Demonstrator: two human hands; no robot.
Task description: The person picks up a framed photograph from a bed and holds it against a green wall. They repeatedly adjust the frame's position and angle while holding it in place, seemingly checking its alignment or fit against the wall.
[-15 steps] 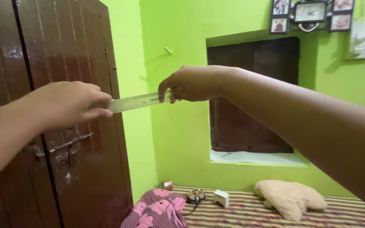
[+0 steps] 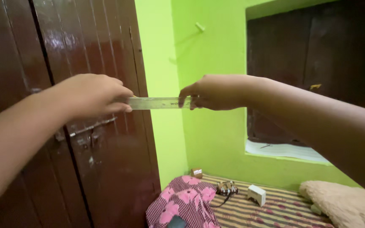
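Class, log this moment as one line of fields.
left hand: grips one end of clear ruler | right hand: grips other end | ruler: level, held up before brown door and green wall

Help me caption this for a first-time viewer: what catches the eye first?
A clear ruler held level at the centre, the left hand and right hand gripping its ends. Behind it stand a dark brown door on the left and bright green walls.
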